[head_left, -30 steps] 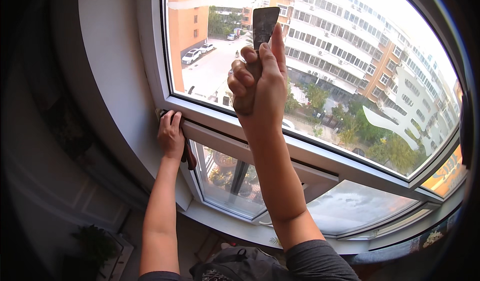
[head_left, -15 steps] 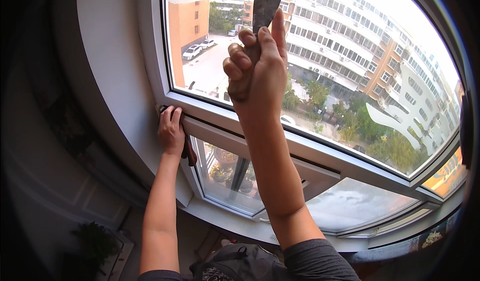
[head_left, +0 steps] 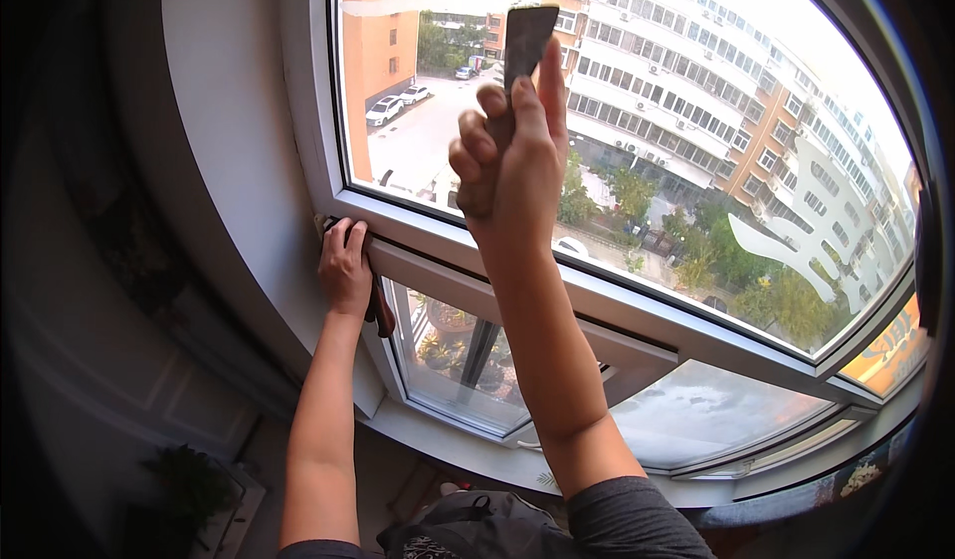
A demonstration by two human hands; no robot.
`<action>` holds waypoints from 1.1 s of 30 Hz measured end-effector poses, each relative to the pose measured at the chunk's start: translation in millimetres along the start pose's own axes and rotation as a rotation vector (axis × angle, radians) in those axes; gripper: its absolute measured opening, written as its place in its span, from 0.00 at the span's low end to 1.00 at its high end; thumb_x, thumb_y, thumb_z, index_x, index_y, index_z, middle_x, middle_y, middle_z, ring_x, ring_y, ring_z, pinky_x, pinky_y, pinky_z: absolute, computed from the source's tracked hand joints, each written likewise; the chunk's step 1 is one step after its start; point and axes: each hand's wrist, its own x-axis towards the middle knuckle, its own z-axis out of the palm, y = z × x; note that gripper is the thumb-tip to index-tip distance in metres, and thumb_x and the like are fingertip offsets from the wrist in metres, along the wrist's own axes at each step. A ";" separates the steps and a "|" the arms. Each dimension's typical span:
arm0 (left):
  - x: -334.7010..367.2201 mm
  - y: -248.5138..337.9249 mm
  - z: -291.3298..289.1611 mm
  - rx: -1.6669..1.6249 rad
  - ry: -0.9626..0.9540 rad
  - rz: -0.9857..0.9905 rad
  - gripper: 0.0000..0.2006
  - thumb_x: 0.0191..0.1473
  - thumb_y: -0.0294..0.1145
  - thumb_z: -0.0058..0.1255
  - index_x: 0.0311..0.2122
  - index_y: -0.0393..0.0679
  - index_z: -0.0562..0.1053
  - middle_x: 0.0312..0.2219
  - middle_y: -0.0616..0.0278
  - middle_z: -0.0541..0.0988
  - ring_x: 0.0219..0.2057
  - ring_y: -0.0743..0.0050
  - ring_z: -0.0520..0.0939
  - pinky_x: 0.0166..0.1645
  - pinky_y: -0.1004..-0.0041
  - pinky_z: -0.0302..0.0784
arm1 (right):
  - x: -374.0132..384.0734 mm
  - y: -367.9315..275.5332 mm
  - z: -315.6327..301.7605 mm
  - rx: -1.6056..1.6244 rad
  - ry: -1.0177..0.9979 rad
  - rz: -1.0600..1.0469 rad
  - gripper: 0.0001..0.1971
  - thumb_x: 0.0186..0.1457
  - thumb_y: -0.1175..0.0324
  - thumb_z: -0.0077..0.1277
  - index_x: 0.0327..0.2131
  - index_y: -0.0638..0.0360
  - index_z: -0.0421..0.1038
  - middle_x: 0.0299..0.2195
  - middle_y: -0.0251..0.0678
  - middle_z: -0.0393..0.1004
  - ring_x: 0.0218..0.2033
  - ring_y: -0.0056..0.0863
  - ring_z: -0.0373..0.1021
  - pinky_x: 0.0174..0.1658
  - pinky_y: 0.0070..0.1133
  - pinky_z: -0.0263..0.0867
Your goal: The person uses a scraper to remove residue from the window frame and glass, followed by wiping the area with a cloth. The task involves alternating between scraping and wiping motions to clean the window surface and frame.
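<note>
My right hand (head_left: 519, 166) is raised before the upper window pane (head_left: 637, 111), its fingers wrapped round a putty knife. The knife's dark, flat blade (head_left: 529, 40) points up, and my index finger stretches beside it; most of its handle is hidden in my palm. Lower and to the left, my left hand (head_left: 345, 269) rests at the corner of the white window frame (head_left: 398, 206) with its fingers curled. A tool with a reddish-brown handle (head_left: 383, 315) sticks out below that hand; the rest of it is hidden behind the hand.
Beneath the crossbar is a lower window sash (head_left: 443, 355) with potted plants behind its glass. White film-like shapes (head_left: 796, 246) cling to the upper pane at right, with a whitish streak (head_left: 398, 4) at upper left. The wall reveal (head_left: 224, 111) borders the frame. A dark plant (head_left: 189, 489) stands below left.
My right hand has come down slightly with the putty knife, and the blade has turned so it looks narrower. My left hand keeps its place on the frame; the view has shifted a little.
</note>
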 end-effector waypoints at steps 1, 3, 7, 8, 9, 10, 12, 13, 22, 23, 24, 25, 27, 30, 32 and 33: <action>-1.0 1.9 -1.1 -0.003 -0.003 0.002 0.18 0.45 0.18 0.47 0.43 0.45 0.71 0.43 0.59 0.71 0.45 0.54 0.73 0.50 0.61 0.71 | 5.9 -1.4 6.9 -0.005 -0.001 0.002 0.27 0.65 0.68 0.32 0.65 0.35 0.43 0.26 0.28 0.61 0.15 0.13 0.55 0.14 0.13 0.51; 0.3 3.3 -3.3 -0.006 -0.014 0.004 0.18 0.45 0.18 0.47 0.43 0.46 0.71 0.43 0.59 0.71 0.45 0.54 0.73 0.50 0.61 0.71 | 9.7 -5.3 20.3 0.033 0.022 0.012 0.27 0.65 0.67 0.34 0.65 0.36 0.44 0.26 0.27 0.61 0.17 0.14 0.55 0.14 0.15 0.51; -1.6 -0.1 -1.3 -0.002 -0.016 -0.005 0.18 0.45 0.18 0.46 0.43 0.45 0.71 0.43 0.59 0.72 0.46 0.54 0.73 0.50 0.61 0.71 | -6.5 -2.9 -0.5 0.022 0.002 -0.002 0.27 0.65 0.68 0.32 0.65 0.38 0.43 0.26 0.28 0.60 0.17 0.14 0.56 0.14 0.14 0.53; 0.8 -0.9 -0.3 -0.007 -0.003 0.002 0.18 0.45 0.18 0.46 0.43 0.45 0.71 0.43 0.59 0.72 0.46 0.54 0.73 0.50 0.61 0.71 | -6.9 -3.4 -0.9 0.029 0.013 0.002 0.27 0.65 0.68 0.32 0.65 0.37 0.43 0.26 0.28 0.60 0.16 0.13 0.56 0.14 0.13 0.54; -1.1 -0.4 0.2 -0.011 -0.004 0.008 0.18 0.45 0.18 0.47 0.43 0.45 0.71 0.43 0.59 0.72 0.45 0.54 0.73 0.50 0.61 0.71 | -6.2 -2.5 1.7 0.038 0.028 0.004 0.27 0.65 0.69 0.32 0.65 0.36 0.43 0.26 0.28 0.60 0.16 0.13 0.56 0.14 0.13 0.54; -2.9 0.0 0.7 -0.015 -0.005 0.013 0.18 0.45 0.18 0.47 0.43 0.45 0.71 0.43 0.59 0.72 0.45 0.54 0.73 0.50 0.61 0.71 | -4.1 -1.0 9.0 0.047 0.043 0.005 0.27 0.65 0.69 0.32 0.65 0.35 0.44 0.26 0.28 0.60 0.16 0.13 0.56 0.14 0.13 0.54; -1.1 -2.4 1.6 -0.014 -0.005 0.013 0.18 0.45 0.18 0.47 0.43 0.46 0.71 0.43 0.59 0.72 0.45 0.54 0.73 0.50 0.61 0.71 | -2.1 -0.9 20.2 0.065 0.055 -0.001 0.27 0.65 0.69 0.32 0.65 0.34 0.44 0.26 0.28 0.60 0.15 0.13 0.55 0.14 0.13 0.54; -0.3 -3.4 1.0 -0.013 -0.004 0.013 0.18 0.45 0.17 0.47 0.43 0.46 0.71 0.43 0.59 0.72 0.45 0.54 0.73 0.50 0.61 0.71 | -2.7 -1.1 15.8 0.065 0.046 0.007 0.27 0.65 0.69 0.32 0.65 0.35 0.44 0.26 0.28 0.60 0.15 0.13 0.55 0.14 0.13 0.54; 0.4 0.7 -2.0 -0.010 -0.004 0.011 0.17 0.45 0.17 0.46 0.43 0.46 0.71 0.43 0.60 0.72 0.45 0.55 0.73 0.49 0.61 0.72 | 0.6 -2.0 14.8 0.056 0.033 0.007 0.26 0.65 0.68 0.33 0.65 0.35 0.45 0.27 0.27 0.61 0.16 0.12 0.55 0.16 0.13 0.55; -0.1 -0.1 -2.4 -0.006 -0.005 0.016 0.17 0.46 0.17 0.46 0.43 0.46 0.71 0.43 0.60 0.72 0.45 0.55 0.73 0.49 0.61 0.72 | -0.3 -2.5 11.2 0.052 0.043 0.011 0.26 0.65 0.68 0.33 0.65 0.35 0.45 0.27 0.27 0.61 0.16 0.12 0.55 0.16 0.13 0.55; 0.5 -0.1 -2.1 0.000 -0.002 0.016 0.17 0.46 0.17 0.46 0.43 0.46 0.71 0.43 0.60 0.72 0.45 0.55 0.73 0.49 0.61 0.72 | -1.7 -2.8 6.4 0.046 0.029 0.010 0.26 0.65 0.68 0.33 0.65 0.36 0.45 0.27 0.27 0.61 0.16 0.12 0.55 0.16 0.13 0.55; -0.4 0.0 -2.2 0.006 0.001 0.017 0.17 0.46 0.17 0.46 0.42 0.45 0.71 0.43 0.60 0.72 0.45 0.55 0.73 0.49 0.61 0.72 | -4.8 -2.5 -0.3 0.039 0.015 0.009 0.26 0.65 0.68 0.33 0.65 0.36 0.46 0.27 0.28 0.61 0.16 0.12 0.55 0.16 0.14 0.55; -0.5 0.2 -1.7 0.008 0.004 0.013 0.16 0.46 0.17 0.46 0.42 0.45 0.71 0.43 0.60 0.72 0.45 0.55 0.73 0.49 0.61 0.72 | -5.0 -2.1 -2.4 0.027 -0.006 0.000 0.26 0.65 0.68 0.33 0.65 0.37 0.45 0.27 0.28 0.61 0.16 0.12 0.55 0.16 0.14 0.55; -0.4 1.2 -1.2 -0.001 0.003 0.007 0.16 0.46 0.18 0.47 0.42 0.45 0.71 0.42 0.60 0.72 0.45 0.55 0.73 0.49 0.61 0.72 | 5.6 -1.5 11.4 0.046 -0.002 -0.010 0.27 0.65 0.68 0.33 0.65 0.37 0.43 0.27 0.28 0.61 0.17 0.13 0.56 0.16 0.14 0.54; 1.2 3.5 -2.8 -0.007 -0.001 0.011 0.16 0.46 0.18 0.46 0.42 0.45 0.71 0.42 0.60 0.72 0.45 0.55 0.73 0.49 0.61 0.72 | 9.1 -6.6 15.2 0.059 0.002 0.005 0.27 0.65 0.67 0.33 0.65 0.36 0.43 0.27 0.28 0.61 0.17 0.14 0.56 0.16 0.15 0.54; 0.9 1.3 -2.2 -0.003 -0.001 0.010 0.16 0.46 0.18 0.46 0.42 0.45 0.71 0.42 0.60 0.72 0.45 0.55 0.73 0.49 0.61 0.72 | 10.7 -5.9 15.3 0.076 -0.006 0.010 0.27 0.65 0.67 0.33 0.65 0.35 0.44 0.27 0.28 0.61 0.17 0.14 0.56 0.16 0.15 0.54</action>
